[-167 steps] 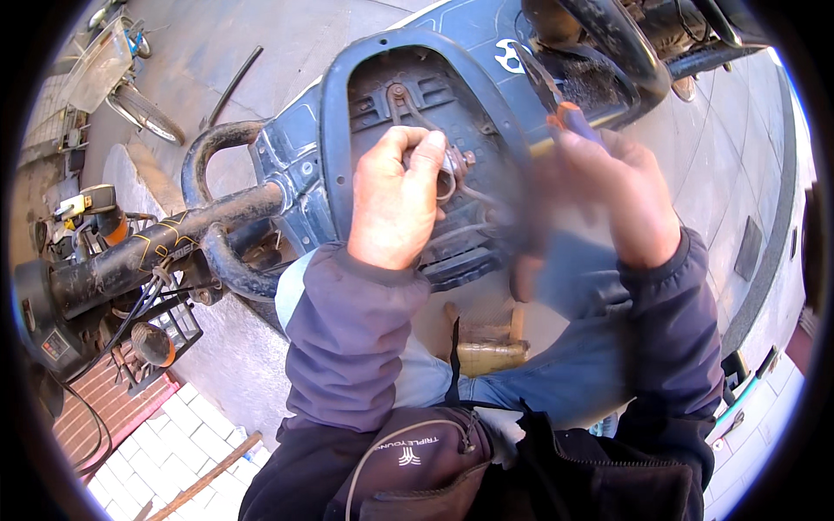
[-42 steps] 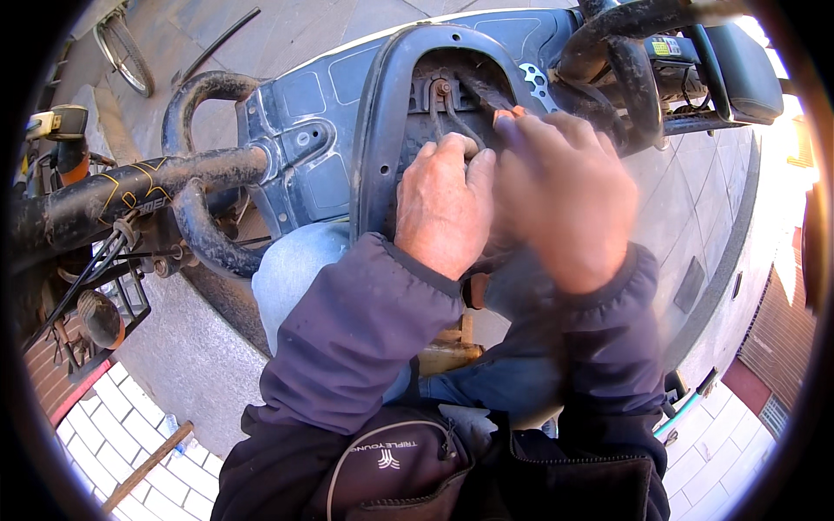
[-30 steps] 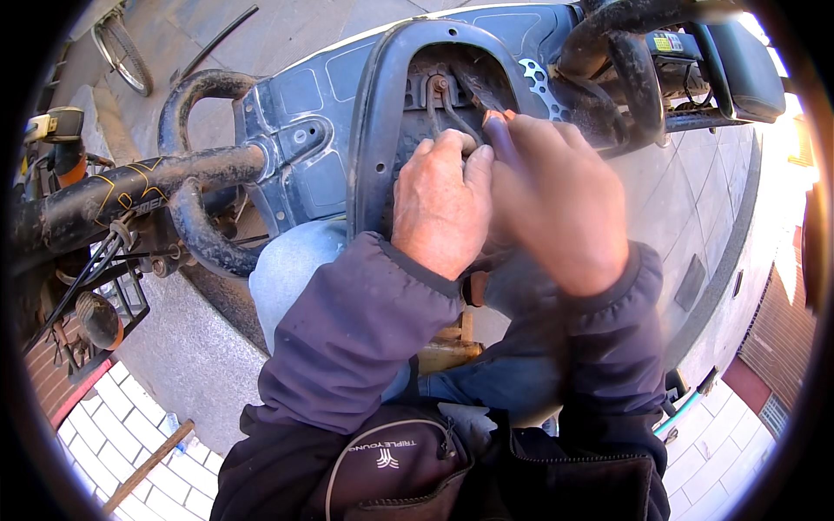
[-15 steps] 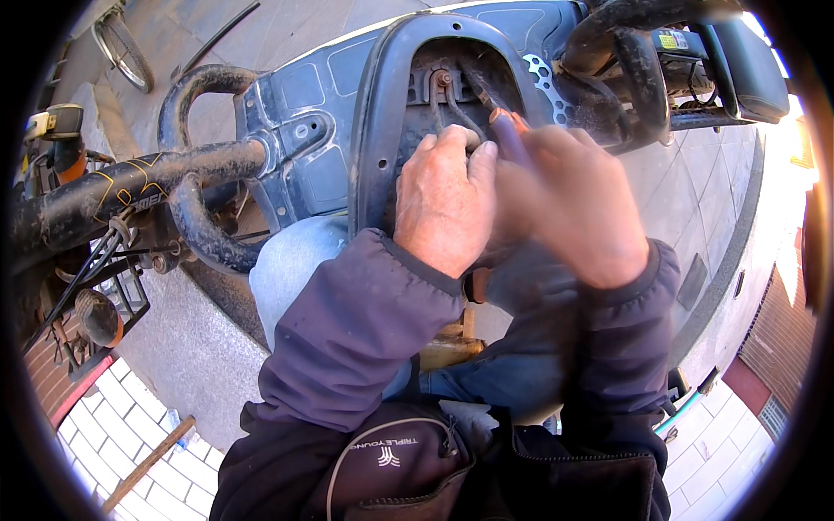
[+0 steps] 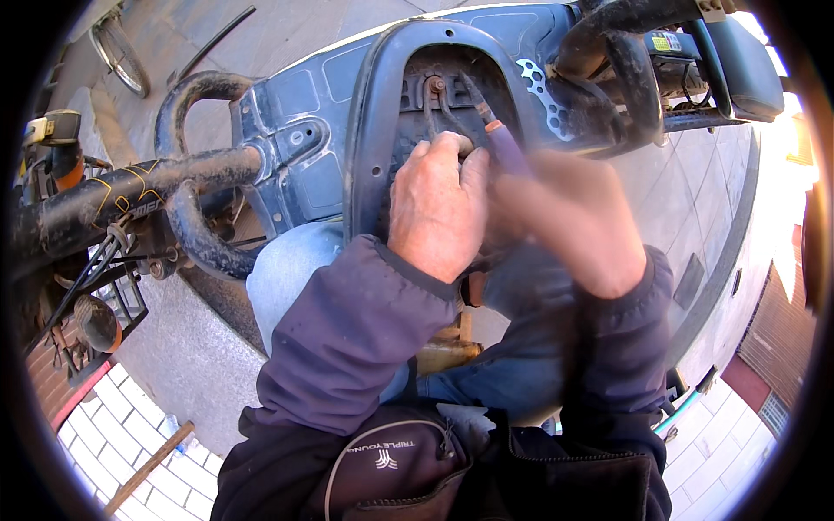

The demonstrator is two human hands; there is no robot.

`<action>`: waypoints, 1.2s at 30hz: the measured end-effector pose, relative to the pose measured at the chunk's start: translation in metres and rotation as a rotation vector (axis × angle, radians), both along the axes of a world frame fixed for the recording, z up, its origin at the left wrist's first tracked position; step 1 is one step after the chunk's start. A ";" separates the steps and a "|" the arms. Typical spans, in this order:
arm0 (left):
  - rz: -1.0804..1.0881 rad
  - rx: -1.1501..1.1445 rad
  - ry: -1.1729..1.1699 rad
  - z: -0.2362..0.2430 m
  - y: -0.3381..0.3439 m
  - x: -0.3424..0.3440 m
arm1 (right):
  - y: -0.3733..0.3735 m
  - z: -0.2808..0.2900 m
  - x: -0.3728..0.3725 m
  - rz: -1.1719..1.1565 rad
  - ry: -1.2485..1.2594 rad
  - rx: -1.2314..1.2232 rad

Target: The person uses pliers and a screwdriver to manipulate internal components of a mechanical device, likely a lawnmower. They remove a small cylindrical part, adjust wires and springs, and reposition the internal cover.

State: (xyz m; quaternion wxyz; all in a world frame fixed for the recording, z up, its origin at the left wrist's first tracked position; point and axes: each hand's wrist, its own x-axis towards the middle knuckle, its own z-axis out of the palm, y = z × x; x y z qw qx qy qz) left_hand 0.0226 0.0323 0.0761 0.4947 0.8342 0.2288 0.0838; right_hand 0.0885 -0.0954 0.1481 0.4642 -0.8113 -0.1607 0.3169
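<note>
My left hand is closed at the lower end of two dark cables, with thumb and fingertips together; what they pinch is mostly hidden. Those cables come down from a rusty bolt inside the oval opening of a blue plastic panel on a two-wheeler. My right hand, smeared by motion, grips a slim tool with a purple handle, an orange collar and a dark narrow metal tip. The tip points up along the opening's right side. Its exact kind is hard to make out.
Black dirty frame tubes stick out at left, with a lamp below. A silver plate with holes lies right of the opening. Farther right is a black padded seat. A wheel lies at the upper left, a wooden stick at lower left.
The purple-handled tool has tilted and slid slightly down and left, baring more of its metal tip. My left hand stays closed at the cables; the view has shifted slightly.
</note>
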 end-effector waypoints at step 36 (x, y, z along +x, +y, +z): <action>-0.016 -0.105 -0.018 -0.002 0.000 0.000 | -0.001 0.000 0.025 -0.114 0.224 0.042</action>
